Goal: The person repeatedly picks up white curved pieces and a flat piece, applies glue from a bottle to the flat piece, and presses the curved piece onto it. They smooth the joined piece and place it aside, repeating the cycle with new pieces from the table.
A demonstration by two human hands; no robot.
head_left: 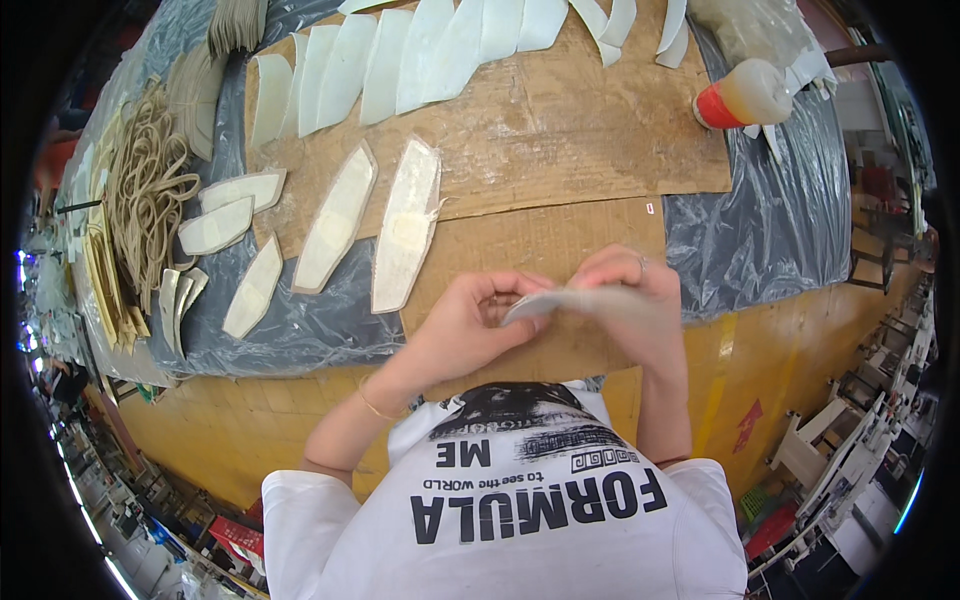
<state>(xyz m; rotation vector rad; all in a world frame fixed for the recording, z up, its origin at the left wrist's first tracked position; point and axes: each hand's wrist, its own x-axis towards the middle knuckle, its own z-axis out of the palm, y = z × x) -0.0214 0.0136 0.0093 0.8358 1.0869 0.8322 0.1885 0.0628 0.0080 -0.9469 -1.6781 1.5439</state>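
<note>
Close to my body, over the table's near edge, both hands are closed on one thin, pale, curved strip (pixel 607 302). The fingers of my left hand (pixel 470 325) pinch its left end. My right hand (pixel 640 300), with a ring on one finger, grips it farther right; that side is smeared by motion. Left of my hands lie two long pale panels with brown edges, one nearer panel (pixel 407 230) and another panel (pixel 335 220) beside it. A smaller pale panel (pixel 254 290) lies farther left, by two overlapping short ones (pixel 217 226).
Overlapping white curved pieces (pixel 380 70) line the far side of the cardboard (pixel 560 130). Dark plastic sheeting (pixel 760 220) covers the table. A bottle with a red band (pixel 745 95) stands at the far right. Looped tan cord (pixel 145 190) is heaped at the left.
</note>
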